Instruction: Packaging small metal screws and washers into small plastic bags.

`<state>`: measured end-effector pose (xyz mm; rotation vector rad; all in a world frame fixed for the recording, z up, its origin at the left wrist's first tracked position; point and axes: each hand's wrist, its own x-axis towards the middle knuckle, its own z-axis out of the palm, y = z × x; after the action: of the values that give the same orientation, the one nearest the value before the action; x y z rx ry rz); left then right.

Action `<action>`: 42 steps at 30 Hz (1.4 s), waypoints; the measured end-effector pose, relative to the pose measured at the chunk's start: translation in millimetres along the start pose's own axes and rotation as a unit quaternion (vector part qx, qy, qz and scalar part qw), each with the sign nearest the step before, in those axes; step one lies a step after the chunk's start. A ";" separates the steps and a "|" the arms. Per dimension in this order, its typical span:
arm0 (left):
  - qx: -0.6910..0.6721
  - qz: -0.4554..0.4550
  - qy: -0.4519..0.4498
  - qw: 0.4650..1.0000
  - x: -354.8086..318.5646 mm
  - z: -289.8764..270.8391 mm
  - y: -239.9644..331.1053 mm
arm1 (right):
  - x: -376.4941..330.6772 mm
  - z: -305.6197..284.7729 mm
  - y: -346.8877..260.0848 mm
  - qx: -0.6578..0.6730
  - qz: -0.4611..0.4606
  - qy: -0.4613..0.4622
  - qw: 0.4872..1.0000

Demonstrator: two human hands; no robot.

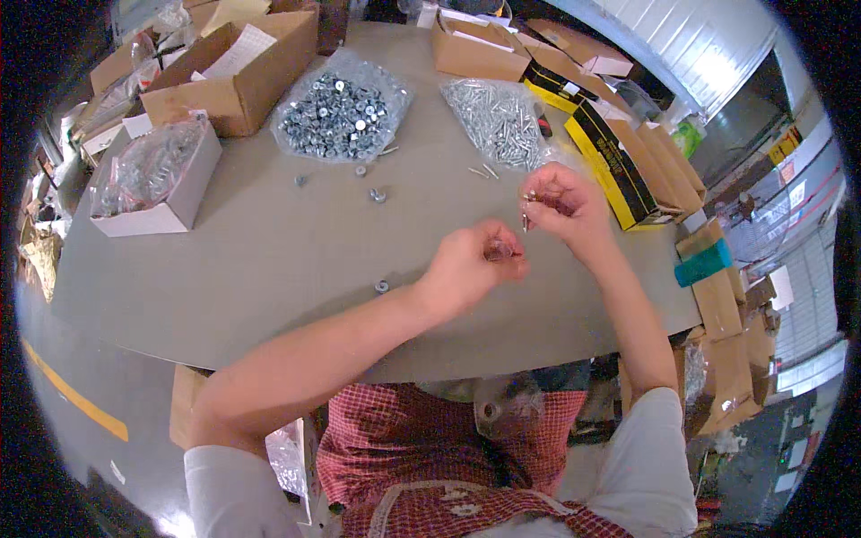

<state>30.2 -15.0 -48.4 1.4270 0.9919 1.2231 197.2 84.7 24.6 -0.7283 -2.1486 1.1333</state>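
My left hand [471, 269] is curled above the grey table, its thumb and fingertips together; whatever it may hold is hidden. Just to its right and farther off, my right hand [567, 208] is closed, with a small shiny metal pin [526, 221] pinched at its fingertips. Beyond it lies an open clear bag of thin metal pins [496, 119], and a few loose pins [484, 170] rest in front of that bag. A second clear bag, full of small grey metal fittings [339, 112], sits at the far middle. Loose fittings lie nearby, one fitting [382, 287] close to my left forearm.
At the left stands a white box [184, 211] with plastic-wrapped contents, beside an open cardboard box [238, 94]. Yellow-and-black boxes [614, 166] line the right side of the table [242, 278]. A teal roll [704, 263] lies by the right edge, near more cardboard.
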 end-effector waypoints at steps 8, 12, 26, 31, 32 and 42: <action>0.011 0.032 0.028 0.999 2.2 1.4 -4.1 | 7.1 13.4 -20.6 -0.002 -0.101 -0.032 0.994; 0.055 0.018 0.005 0.998 3.9 2.0 -7.1 | 54.8 20.7 22.1 -0.381 -0.009 -0.003 0.925; 0.025 0.046 0.012 0.999 -0.9 3.8 -3.9 | -15.0 13.5 -15.9 -0.124 -0.146 0.031 0.981; -0.003 0.051 0.008 0.999 3.0 1.0 -9.1 | -35.8 9.5 -26.7 -0.237 -0.202 -0.046 0.949; -0.001 0.053 0.003 0.999 3.4 0.0 -7.9 | -38.0 10.2 -26.1 -0.239 -0.202 -0.041 0.949; 0.014 -0.021 0.038 0.999 0.3 -11.9 4.3 | -66.4 12.1 -15.6 -0.196 -0.039 0.034 0.979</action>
<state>18.5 -13.6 -43.8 1.3827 1.0890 1.2448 230.2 24.4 15.9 -0.8309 -2.3467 0.6380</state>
